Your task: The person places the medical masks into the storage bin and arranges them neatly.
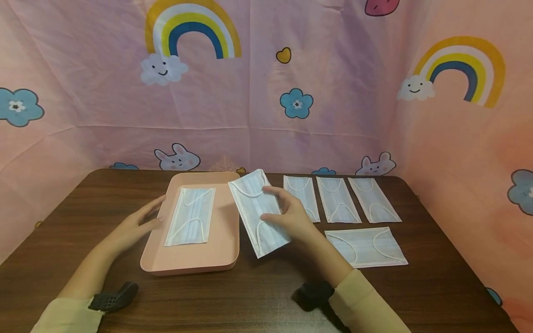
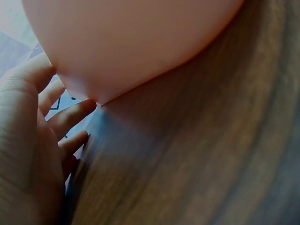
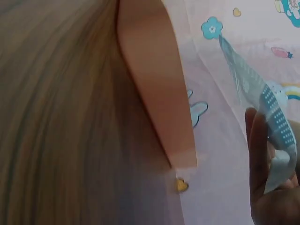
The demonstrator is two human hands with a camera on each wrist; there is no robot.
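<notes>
- Pinched in the right hand (image 1: 294, 219): one mask (image 1: 249, 208), raised beside the right rim of the tray (image 1: 226, 226), long axis slanting upper left to lower right.
- Touching the tray's left side, loosely extended, gripping nothing: the left hand (image 1: 133, 229), farther from the raised mask.
- Inside the tray: a second mask (image 1: 191, 217), lengthwise.
- Rightward: three lengthwise masks (image 1: 338, 201), one crosswise mask (image 1: 370, 247).
- Hidden: far side of the raised mask; part of the crosswise mask, behind the right forearm (image 1: 329, 259).
</notes>
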